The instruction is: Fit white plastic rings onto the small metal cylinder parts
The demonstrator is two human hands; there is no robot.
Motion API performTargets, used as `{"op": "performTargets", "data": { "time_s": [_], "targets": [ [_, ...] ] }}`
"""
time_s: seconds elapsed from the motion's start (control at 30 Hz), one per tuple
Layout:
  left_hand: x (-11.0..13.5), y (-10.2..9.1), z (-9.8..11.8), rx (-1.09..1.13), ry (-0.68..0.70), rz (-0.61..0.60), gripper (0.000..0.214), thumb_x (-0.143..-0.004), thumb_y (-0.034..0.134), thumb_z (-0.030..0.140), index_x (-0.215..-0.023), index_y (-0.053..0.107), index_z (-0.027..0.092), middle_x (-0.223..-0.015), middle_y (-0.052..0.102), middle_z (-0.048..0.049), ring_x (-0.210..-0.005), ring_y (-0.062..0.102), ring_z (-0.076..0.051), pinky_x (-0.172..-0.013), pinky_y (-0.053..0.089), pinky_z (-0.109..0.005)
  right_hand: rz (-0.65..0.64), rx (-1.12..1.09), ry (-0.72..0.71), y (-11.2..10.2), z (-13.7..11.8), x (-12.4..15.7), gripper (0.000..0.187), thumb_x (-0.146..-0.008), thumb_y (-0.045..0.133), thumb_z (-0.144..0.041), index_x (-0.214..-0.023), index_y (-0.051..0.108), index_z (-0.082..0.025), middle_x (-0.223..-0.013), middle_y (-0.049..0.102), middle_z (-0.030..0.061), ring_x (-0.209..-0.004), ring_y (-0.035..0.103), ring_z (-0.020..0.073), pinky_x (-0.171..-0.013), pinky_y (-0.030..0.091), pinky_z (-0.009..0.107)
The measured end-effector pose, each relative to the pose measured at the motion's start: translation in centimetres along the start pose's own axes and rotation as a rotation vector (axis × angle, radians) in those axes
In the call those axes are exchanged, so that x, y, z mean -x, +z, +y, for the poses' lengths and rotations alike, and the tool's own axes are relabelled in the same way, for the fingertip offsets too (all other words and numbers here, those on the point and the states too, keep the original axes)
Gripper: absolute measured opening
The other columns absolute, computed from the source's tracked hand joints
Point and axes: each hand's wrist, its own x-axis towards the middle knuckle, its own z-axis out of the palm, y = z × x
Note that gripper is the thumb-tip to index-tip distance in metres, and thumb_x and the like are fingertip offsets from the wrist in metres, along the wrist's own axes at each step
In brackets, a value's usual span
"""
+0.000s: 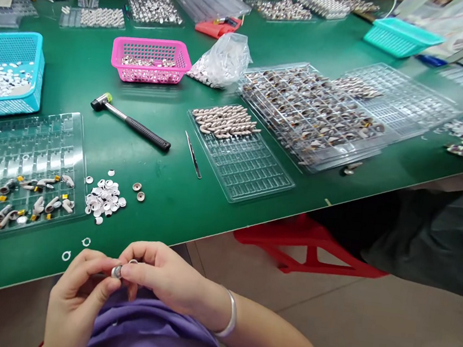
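Observation:
My left hand [76, 295] and my right hand [162, 275] meet just below the near edge of the green table [176, 75], above my purple-clad lap. Both pinch one small round silver part [117, 271] between their fingertips. A silver bangle circles my right wrist. On the table just beyond my hands lies a heap of small white round caps [104, 199], with two white rings [75, 248] near the edge. A clear plastic tray [22, 146] at the left holds several grey earbud-like pieces.
A hammer [130, 120] and tweezers [193, 155] lie mid-table. More clear trays of parts [316, 116], a pink basket [150, 60], blue baskets [6, 72] and a plastic bag [225, 59] stand around. Other people's hands work at the far edge and right. A red stool [307, 249] stands underneath.

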Motion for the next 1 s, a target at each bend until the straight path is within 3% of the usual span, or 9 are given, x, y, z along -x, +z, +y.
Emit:
{"op": "performTargets", "data": {
  "time_s": [0.2, 0.57, 1.0],
  "targets": [
    [-0.3, 0.2, 0.4, -0.079, 0.14, 0.013, 0.011, -0.084, 0.07, 0.022, -0.094, 0.072, 0.026, -0.081, 0.064, 0.0037, -0.067, 0.064, -0.008, -0.059, 0.053, -0.012, -0.023, -0.121, 0.006, -0.4, 1.1, -0.3, 0.039, -0.063, 0.088, -0.04, -0.078, 0.065, -0.012, -0.062, 0.063, -0.004, -0.052, 0.056, 0.0061, -0.056, 0.043, 0.02],
    [-1.1, 0.2, 2.5, -0.35, 0.46, -0.067, 0.011, -0.091, 0.063, 0.019, -0.101, 0.066, 0.017, -0.08, 0.06, 0.0012, -0.065, 0.062, -0.007, -0.06, 0.053, -0.013, -0.228, -0.419, -0.014, -0.8, 2.9, 0.0, 0.034, -0.065, 0.091, -0.03, -0.084, 0.07, -0.012, -0.076, 0.068, 0.0004, -0.065, 0.062, 0.0074, -0.069, 0.048, 0.02],
    [-1.0, 0.3, 2.9, -0.361, 0.428, -0.065, 0.009, -0.091, 0.063, 0.022, -0.098, 0.067, 0.018, -0.078, 0.059, 0.0013, -0.063, 0.061, -0.007, -0.059, 0.053, -0.013, -0.239, -0.399, -0.043, -0.9, 2.9, 0.0, 0.031, -0.067, 0.089, -0.031, -0.083, 0.07, -0.013, -0.076, 0.062, -0.0007, -0.068, 0.058, 0.0068, -0.069, 0.045, 0.018]
  ]
}}
